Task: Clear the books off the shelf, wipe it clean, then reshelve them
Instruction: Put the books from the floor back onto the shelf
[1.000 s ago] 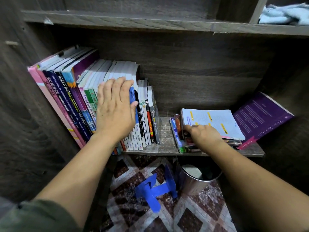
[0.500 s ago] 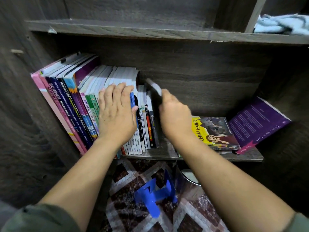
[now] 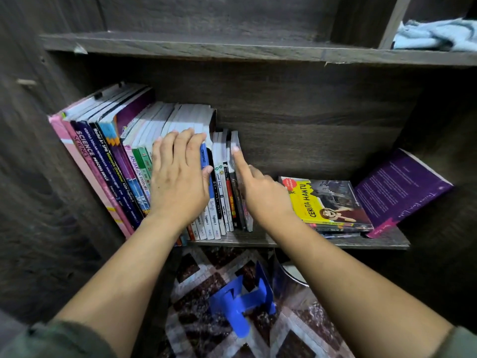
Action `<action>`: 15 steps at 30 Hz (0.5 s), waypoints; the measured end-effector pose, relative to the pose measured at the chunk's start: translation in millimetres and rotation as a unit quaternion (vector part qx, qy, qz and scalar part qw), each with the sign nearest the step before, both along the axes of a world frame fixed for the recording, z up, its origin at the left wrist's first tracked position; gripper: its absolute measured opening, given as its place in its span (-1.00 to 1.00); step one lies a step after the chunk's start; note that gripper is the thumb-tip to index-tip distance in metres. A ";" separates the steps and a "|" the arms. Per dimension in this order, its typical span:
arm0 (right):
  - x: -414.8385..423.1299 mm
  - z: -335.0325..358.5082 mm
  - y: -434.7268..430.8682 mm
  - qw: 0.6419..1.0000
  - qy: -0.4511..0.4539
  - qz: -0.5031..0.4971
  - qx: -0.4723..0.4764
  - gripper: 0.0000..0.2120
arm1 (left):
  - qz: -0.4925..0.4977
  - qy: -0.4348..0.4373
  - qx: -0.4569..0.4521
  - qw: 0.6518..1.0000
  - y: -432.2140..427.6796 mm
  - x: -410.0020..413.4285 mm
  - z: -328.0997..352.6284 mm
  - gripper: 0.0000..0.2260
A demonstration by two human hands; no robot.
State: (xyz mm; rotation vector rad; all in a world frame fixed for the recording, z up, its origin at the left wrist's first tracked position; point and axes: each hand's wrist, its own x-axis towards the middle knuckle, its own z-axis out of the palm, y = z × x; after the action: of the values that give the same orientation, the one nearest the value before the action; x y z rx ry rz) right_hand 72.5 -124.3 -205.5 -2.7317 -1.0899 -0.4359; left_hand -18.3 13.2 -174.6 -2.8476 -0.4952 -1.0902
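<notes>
A row of upright books (image 3: pixel 111 156) leans left on the dark wooden shelf (image 3: pixel 258 240). My left hand (image 3: pixel 178 184) lies flat against their spines, fingers straight. My right hand (image 3: pixel 260 192) stretches its forefinger onto the top of a thin dark book (image 3: pixel 235 140) standing at the right end of the row. To the right lies a flat stack topped by a yellow-covered book (image 3: pixel 325 200). A purple book (image 3: pixel 397 187) leans against the shelf's right wall.
A light blue cloth (image 3: pixel 436 34) lies on the upper shelf at the top right. On the patterned floor below stand a blue bookend (image 3: pixel 240 303) and a shiny metal bin (image 3: pixel 289 280). Bare shelf shows between the row and the flat stack.
My right hand lifted the top book off the flat stack, carried it left and stood it at the end of the row. The yellow cover is now uncovered. My left hand stayed put.
</notes>
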 end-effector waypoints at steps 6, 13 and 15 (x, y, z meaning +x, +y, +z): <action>20.8 -37.5 -37.8 0.980 0.036 -0.093 -0.174 -0.42 | -0.005 0.001 0.004 1.000 2.7 -0.1 -0.7 -0.49; 48.6 -61.3 -97.5 0.953 0.160 -0.078 -0.245 -0.43 | 0.001 0.000 0.003 1.000 1.3 1.4 -0.8 -0.48; 49.0 -58.7 -98.8 0.954 0.158 -0.072 -0.244 -0.50 | 0.005 0.001 0.004 1.000 1.3 2.0 -0.9 -0.48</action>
State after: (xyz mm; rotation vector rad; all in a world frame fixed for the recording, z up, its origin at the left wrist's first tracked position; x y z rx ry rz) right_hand 121.5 -223.1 -264.2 -3.1606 -1.0219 0.2949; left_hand -16.3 14.5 -175.5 -2.8355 -0.5013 -1.0859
